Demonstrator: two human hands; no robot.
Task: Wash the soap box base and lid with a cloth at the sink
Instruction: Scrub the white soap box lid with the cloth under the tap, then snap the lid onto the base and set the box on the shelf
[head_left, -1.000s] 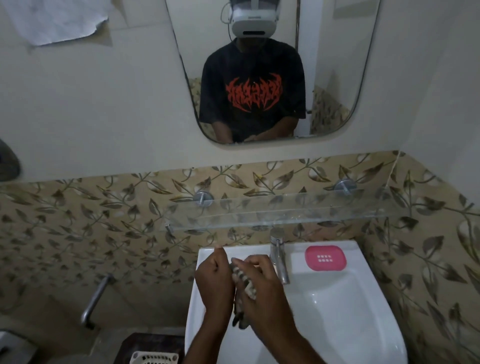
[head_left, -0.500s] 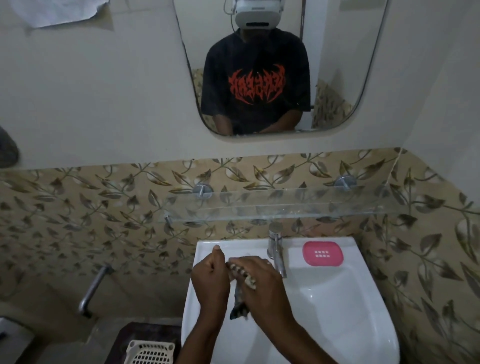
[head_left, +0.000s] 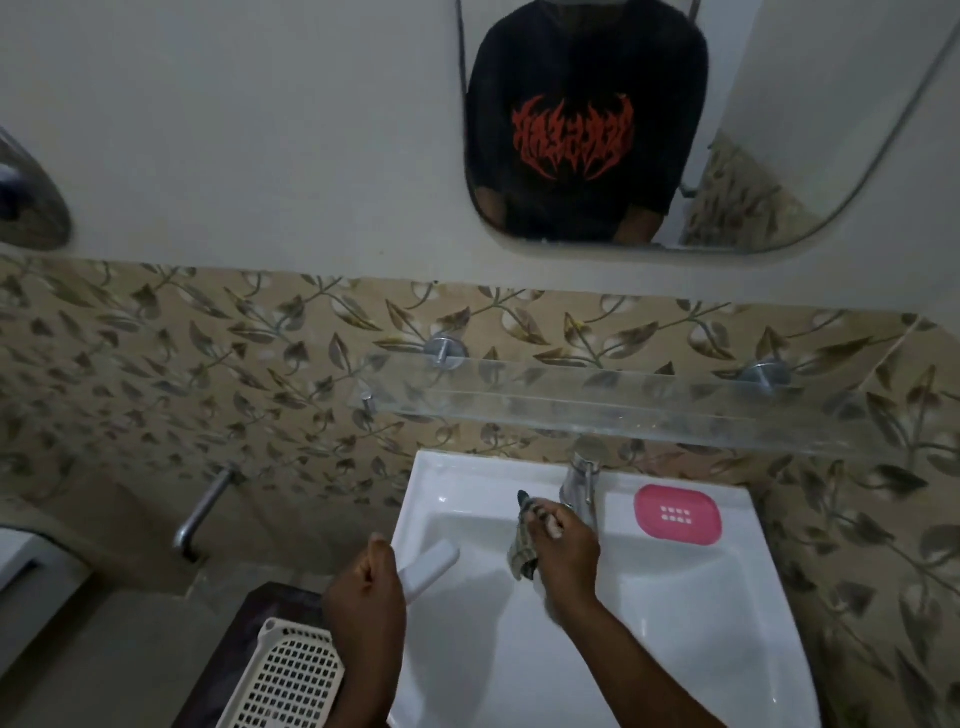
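Gripping a white soap box piece (head_left: 428, 564) over the left rim of the sink (head_left: 675, 597), my left hand (head_left: 366, 587) has its fingers curled shut around the near end, so only the far end sticks out; I can't tell whether this piece is the base or the lid. My right hand (head_left: 566, 553) is closed on a striped cloth (head_left: 523, 540), bunched up just in front of the tap (head_left: 581, 480) and above the basin. One corner of the cloth pokes up past my fingertips and the rest hangs down beside my palm, partly hidden by the hand. My two hands are apart, the cloth not touching the white piece.

On the sink's back ledge, to the right of the tap, lies a pink soap box part (head_left: 677, 514) with two rows of small slots, probably the other half, though the blur makes that hard to confirm. A clear glass shelf (head_left: 623, 410) runs along the leaf-patterned tiles (head_left: 208, 364) above the sink. The mirror (head_left: 779, 130) higher up shows my black shirt with red print, cut off at the top edge. At lower left a white perforated basket (head_left: 291, 675) sits on a dark surface, cropped by the frame, and a metal pipe (head_left: 200, 512) comes out of the wall beside it.
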